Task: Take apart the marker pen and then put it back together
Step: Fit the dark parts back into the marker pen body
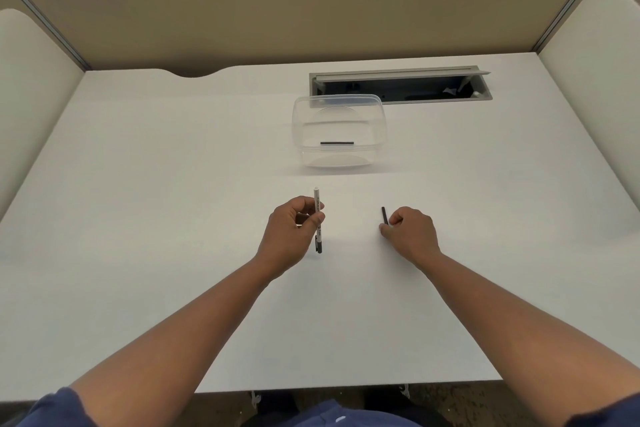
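Marker pen held in two parts above the middle of the tabletop (173, 184), toward its near edge. The left hand (291, 236) grips the white barrel (317, 215) upright, fingers (317, 218) closed around its middle; a black cap (318, 245) sits on its lower end, and its upper end looks open. The right hand (410, 232), well apart from the left, pinches a thin black rod (383, 216), probably the ink core, by its lower end, fingers closed on it. A clear plastic box (339, 130) stands farther back, near the cable slot (398, 85) at the far edge; another dark rod (337, 142) lies inside it. Judged step: either the core has just come out or is about to be refitted; which, the view does not settle. Refitting would call for bringing the hands together and lining the rod up with the barrel's open end.
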A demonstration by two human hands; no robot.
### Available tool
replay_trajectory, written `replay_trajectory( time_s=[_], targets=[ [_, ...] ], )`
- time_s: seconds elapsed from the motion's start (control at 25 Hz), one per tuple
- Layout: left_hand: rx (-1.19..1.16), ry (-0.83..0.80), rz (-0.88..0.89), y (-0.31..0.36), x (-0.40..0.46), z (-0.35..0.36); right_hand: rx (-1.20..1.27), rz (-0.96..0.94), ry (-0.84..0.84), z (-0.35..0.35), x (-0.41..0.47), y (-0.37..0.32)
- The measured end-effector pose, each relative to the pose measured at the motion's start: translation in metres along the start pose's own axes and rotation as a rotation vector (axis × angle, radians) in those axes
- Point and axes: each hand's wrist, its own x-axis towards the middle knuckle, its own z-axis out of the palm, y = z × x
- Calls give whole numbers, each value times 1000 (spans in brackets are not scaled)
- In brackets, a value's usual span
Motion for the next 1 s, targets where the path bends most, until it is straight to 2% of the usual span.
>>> replay_trajectory(
  time_s=[0.2, 0.36, 0.6, 0.8, 1.0],
  targets=[
    [0, -2, 9, 2, -1, 0, 17, 10, -16, -2, -1, -1],
    [-7, 6, 33, 5, -3, 0, 149, -3, -9, -7, -7, -6],
    [50, -8, 51, 6, -5, 1, 388, -169, -3, -30, -17, -37],
    [176, 15, 176, -1, -6, 2, 570, -333, -46, -46, -27, -57],
    [266, 29, 270, -4, -6, 0, 582, -420, -102, -51, -36, -65]
  ],
)
